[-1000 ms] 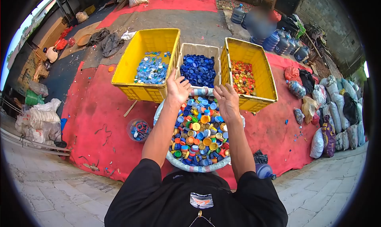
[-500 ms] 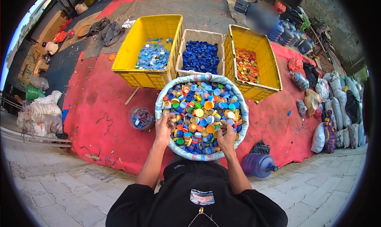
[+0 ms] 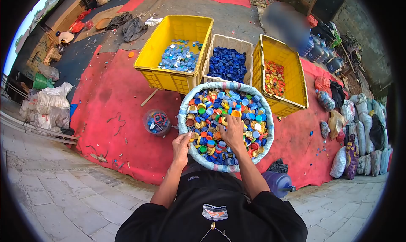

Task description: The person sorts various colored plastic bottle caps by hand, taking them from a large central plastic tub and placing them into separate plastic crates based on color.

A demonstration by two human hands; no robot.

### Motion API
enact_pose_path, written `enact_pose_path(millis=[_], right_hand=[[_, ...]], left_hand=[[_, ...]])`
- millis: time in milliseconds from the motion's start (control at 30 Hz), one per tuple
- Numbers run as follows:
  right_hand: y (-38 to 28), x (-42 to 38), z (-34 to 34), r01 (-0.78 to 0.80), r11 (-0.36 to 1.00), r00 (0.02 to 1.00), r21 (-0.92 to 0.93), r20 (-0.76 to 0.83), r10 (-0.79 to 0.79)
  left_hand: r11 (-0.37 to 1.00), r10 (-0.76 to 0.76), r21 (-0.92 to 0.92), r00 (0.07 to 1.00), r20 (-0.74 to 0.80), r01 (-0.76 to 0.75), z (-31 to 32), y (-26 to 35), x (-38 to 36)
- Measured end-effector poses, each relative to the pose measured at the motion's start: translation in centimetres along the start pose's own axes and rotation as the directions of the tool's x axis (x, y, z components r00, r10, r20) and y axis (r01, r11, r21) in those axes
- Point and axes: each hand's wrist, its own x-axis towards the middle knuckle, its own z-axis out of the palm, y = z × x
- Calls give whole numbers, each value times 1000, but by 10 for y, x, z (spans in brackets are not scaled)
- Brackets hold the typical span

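A round basin (image 3: 182, 115) with a padded, striped cloth rim is heaped with bottle caps (image 3: 215, 134) of many colours. My right hand (image 3: 233, 132) is over the middle of the heap, fingers reaching down among the caps and thumb apart; an orange cap (image 3: 236, 113) lies at its fingertips. At the basin's left rim, my left hand (image 3: 181, 149) is closed in a pinch. Whatever is between those fingertips is too small to make out.
Beyond the basin stand a yellow crate (image 3: 146, 68) of light-blue caps, a white crate (image 3: 207, 75) of dark-blue caps and a yellow crate (image 3: 296, 99) of red and orange caps. A clear tub (image 3: 157, 122) is left; a water jug (image 3: 277, 183) lies right. Sacks (image 3: 338, 160) line the right.
My right hand has moved from the basin's right side to the middle of the caps. My left hand has drawn back from over the caps to the rim. The whole view has shifted slightly.
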Motion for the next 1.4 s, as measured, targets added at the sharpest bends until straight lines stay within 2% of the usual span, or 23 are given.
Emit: enact_pose_path(millis=[167, 367, 467, 533, 567, 600, 633, 667, 700, 733, 833, 867, 967, 1033, 1267, 1333, 1400], right_hand=[[-3, 14, 14, 33, 996, 999, -79, 38, -30], [1, 17, 27, -9, 996, 998, -87, 56, 14], [-2, 15, 19, 9, 1000, 999, -21, -44, -10], [-3, 10, 13, -137, 948, 983, 289, -79, 166], [-4, 7, 9, -196, 878, 964, 436, -79, 254], [-9, 2, 0, -300, 768, 926, 566, -20, 377], [-6, -5, -3, -324, 515, 897, 794, 85, 434], [-1, -12, -8, -316, 202, 870, 927, 199, 450], [3, -19, -13, -279, -136, 850, 951, 310, 425], [5, -26, -18, -256, -340, 841, 905, 382, 383], [5, -45, -26, -206, -578, 793, 789, 481, 374], [3, -48, -27, -213, -558, 761, 802, 494, 420], [5, -60, -26, -197, -594, 756, 780, 507, 414], [4, -64, -26, -189, -605, 766, 774, 502, 402], [8, -67, -25, -207, -584, 787, 785, 488, 376], [9, -65, -26, -212, -570, 795, 794, 479, 371], [8, -58, -30, -258, -482, 773, 838, 478, 417]], left_hand=[[991, 22, 134, 1000, -4, -21, -11, 4, 3], [952, 192, 232, 980, 52, -199, -10, 7, 16], [899, 214, 377, 974, 69, -224, -6, 10, 30], [711, 372, 592, 917, 142, -380, 1, 18, 38], [587, 440, 676, 877, 194, -445, 5, 23, 44], [474, 498, 686, 811, 308, -552, 6, 24, 53], [386, 514, 711, 777, 364, -589, 9, 24, 63], [293, 525, 725, 739, 422, -623, 12, 25, 73], [198, 530, 732, 699, 479, -652, 16, 27, 81], [131, 506, 728, 677, 535, -673, 20, 30, 87], [10, 404, 688, 632, 661, -726, 29, 32, 107], [-35, 375, 674, 615, 693, -738, 30, 30, 115], [-104, 319, 636, 580, 749, -764, 38, 39, 118], [-93, 262, 640, 601, 755, -763, 41, 46, 118], [-114, 148, 592, 575, 804, -798, 45, 46, 134], [-123, 208, 561, 532, 821, -819, 43, 42, 138], [-124, 279, 541, 494, 824, -832, 42, 42, 137]])
